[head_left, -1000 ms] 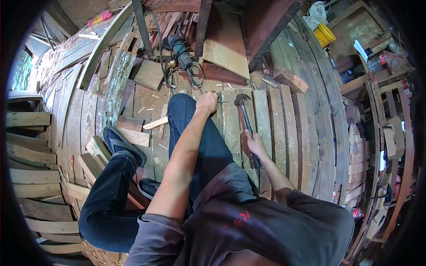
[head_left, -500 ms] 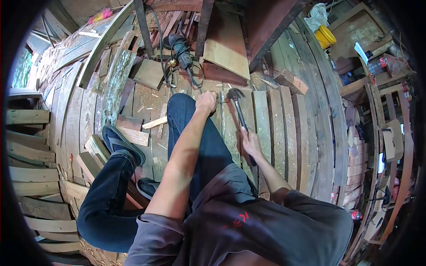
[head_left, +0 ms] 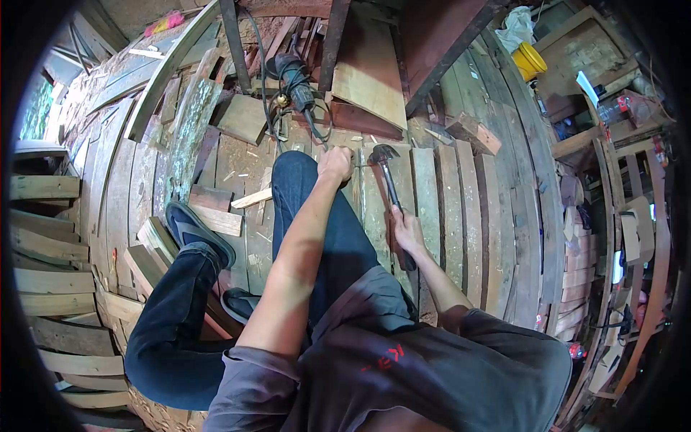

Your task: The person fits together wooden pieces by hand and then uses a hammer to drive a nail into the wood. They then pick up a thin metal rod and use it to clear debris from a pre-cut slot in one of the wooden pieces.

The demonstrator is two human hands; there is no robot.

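Observation:
My right hand [head_left: 408,232] is wrapped round the handle of a claw hammer [head_left: 389,184], whose metal head lies at the far end, just right of my left hand. Above my raised knee, my left hand [head_left: 335,165] is closed with its fingers curled. A thin dark nail-like rod [head_left: 362,166] sticks out from its right side toward the hammer; the gripped end is hidden by the fingers. Wooden planks [head_left: 426,187] lie side by side under the hammer.
An angle grinder [head_left: 294,81] with its cord coiled round it lies beyond my knee. Dark table legs [head_left: 333,47] and a plywood sheet [head_left: 368,68] stand near it. Offcuts [head_left: 252,199] litter the floor, and stacked boards [head_left: 54,248] line the left. A yellow bucket [head_left: 529,62] is far right.
The hammer head has shifted and tilted very slightly. Both hands stay in almost the same place.

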